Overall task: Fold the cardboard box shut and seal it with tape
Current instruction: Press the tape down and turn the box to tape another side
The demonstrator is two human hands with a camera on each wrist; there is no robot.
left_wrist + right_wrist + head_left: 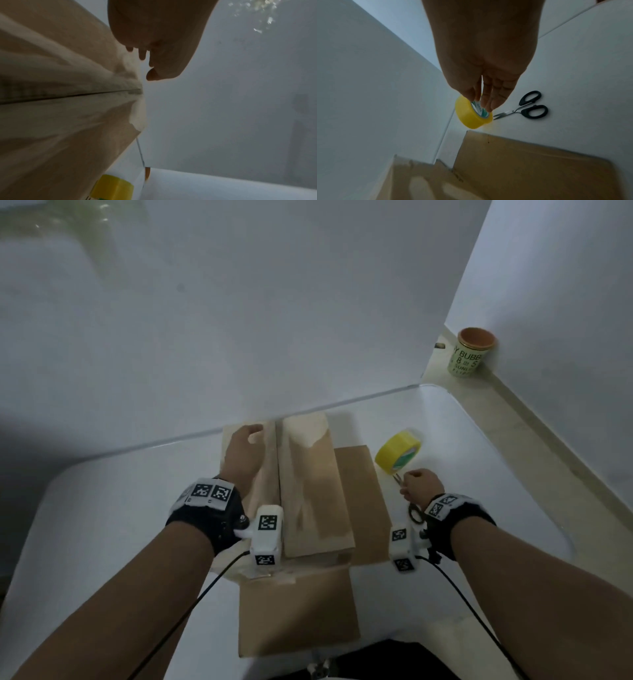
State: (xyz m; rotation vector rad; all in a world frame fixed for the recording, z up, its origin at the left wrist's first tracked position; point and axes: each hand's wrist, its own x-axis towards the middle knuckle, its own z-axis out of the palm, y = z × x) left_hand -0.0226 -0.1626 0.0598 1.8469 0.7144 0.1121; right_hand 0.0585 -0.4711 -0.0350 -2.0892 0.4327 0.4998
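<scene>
A brown cardboard box (315,484) stands in the middle of the white table (113,508). Its two long top flaps are folded down and meet at a seam (68,96). My left hand (246,446) lies on the left flap near the box's far edge, fingers relaxed, pressing it down. One side flap (359,501) lies flat to the right and another (298,611) points toward me. A yellow tape roll (397,451) sits right of the box. My right hand (421,484) hovers just short of the tape roll (471,117), fingers extended toward it and holding nothing.
Black-handled scissors (530,106) lie on the table beside the tape, under my right hand. A green printed cup (471,354) stands on the ledge at the back right. White walls close off the far side and the right.
</scene>
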